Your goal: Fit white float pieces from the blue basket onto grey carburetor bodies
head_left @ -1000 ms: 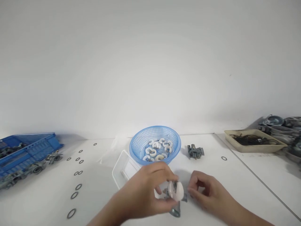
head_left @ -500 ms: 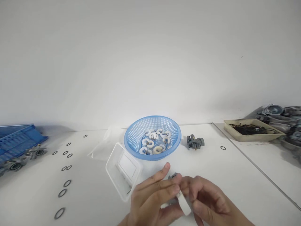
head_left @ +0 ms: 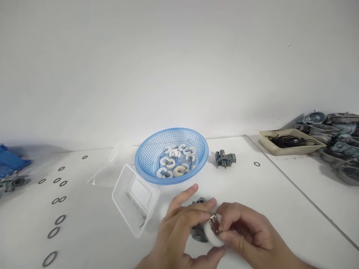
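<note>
A white C-shaped carburetor float (head_left: pixel 211 236) with a small metal hinge is held between both hands. My left hand (head_left: pixel 178 233) grips it from the left, with the index finger raised and other fingertips at the hinge. My right hand (head_left: pixel 248 231) pinches at the float's right side by the hinge; anything small between those fingertips is hidden. A grey carburetor body (head_left: pixel 198 235) shows behind the float, partly covered by the left fingers. Beyond the hands, a blue mesh basket (head_left: pixel 140 170) contains several similar white floats (head_left: pixel 179 171).
A white plastic tub (head_left: pixel 120 207) lies tilted beside the basket. Another carburetor (head_left: pixel 225 158) stands to its right. Black rings (head_left: pixel 53 232) lie along the left. At right are a cream tray (head_left: pixel 280 151) of thin black parts and piled metal bowls (head_left: pixel 336 142). A blue crate (head_left: pixel 12 160) is far left.
The float has turned from edge-on so its curve and metal hinge show. More of the carburetor body is visible beside it. The camera view has shifted to the right.
</note>
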### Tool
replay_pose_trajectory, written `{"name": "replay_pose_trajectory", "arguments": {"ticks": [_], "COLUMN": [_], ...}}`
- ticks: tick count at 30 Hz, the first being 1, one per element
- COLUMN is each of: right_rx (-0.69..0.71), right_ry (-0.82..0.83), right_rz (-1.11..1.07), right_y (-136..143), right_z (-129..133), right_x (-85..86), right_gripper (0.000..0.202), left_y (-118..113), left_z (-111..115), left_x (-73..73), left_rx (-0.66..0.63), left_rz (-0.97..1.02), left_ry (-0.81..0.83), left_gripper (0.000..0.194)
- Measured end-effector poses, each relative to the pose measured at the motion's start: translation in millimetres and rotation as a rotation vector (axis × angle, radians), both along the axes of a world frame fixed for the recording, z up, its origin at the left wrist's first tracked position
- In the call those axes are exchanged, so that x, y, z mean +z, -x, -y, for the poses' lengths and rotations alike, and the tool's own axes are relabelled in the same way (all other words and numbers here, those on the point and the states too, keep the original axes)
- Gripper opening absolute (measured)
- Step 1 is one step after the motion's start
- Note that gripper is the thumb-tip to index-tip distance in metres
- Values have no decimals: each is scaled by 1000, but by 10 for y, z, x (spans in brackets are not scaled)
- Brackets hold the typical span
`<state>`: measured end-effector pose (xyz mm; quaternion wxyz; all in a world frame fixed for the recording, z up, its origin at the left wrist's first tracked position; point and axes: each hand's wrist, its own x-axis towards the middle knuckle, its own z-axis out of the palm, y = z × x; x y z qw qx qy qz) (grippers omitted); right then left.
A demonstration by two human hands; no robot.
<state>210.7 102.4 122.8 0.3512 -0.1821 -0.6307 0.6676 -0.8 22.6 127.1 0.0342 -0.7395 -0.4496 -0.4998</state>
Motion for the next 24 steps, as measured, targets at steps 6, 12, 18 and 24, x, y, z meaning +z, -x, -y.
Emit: {"name": "replay_pose_trajectory", "arguments": {"ticks": [6, 12, 18, 24], "right_rx": [-184, -189, -134, -96], "right_ry": [76, 128, 189, 190], "right_rz": [116, 255, 263, 233], "right_y": [-63, -92, -75, -82], "right_z": [-184, -344, -357, -424], "right_x": [-33, -3, -24, -178], "right_gripper": [33, 47, 47, 48], "left_y": [247, 377, 406, 360], "left_z": [25, -8, 2, -6], "left_x": [83, 150, 164, 107], "left_rx": [79, -89, -80, -125], "left_rz": [-111, -124, 68, 265], "left_ry": [285, 769, 962, 937], "left_gripper": [60, 72, 53, 30]}}
